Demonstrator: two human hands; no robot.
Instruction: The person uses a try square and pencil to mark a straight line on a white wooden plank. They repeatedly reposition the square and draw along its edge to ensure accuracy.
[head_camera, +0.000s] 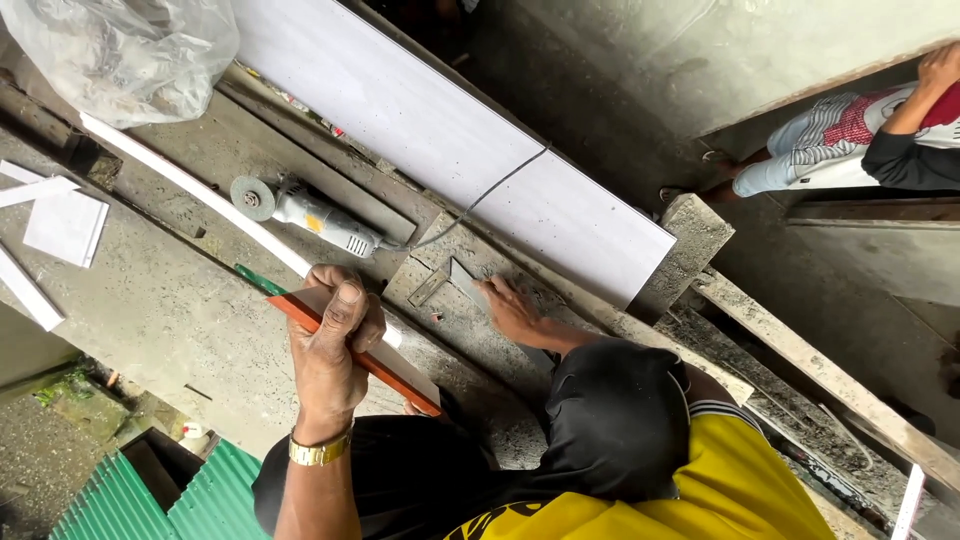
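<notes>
Up close, the left hand (335, 340) clamps a strip of tile (365, 350) with an orange edge on the concrete bench (150, 310); the right hand (510, 310) lies open beside a metal square (462, 280). Beyond rest an angle grinder (310, 215) and long white tile (450, 140).

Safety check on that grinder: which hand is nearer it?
Left. The left hand grips an orange-edged tile strip just below the angle grinder; the right hand rests farther right on a metal square.
</notes>
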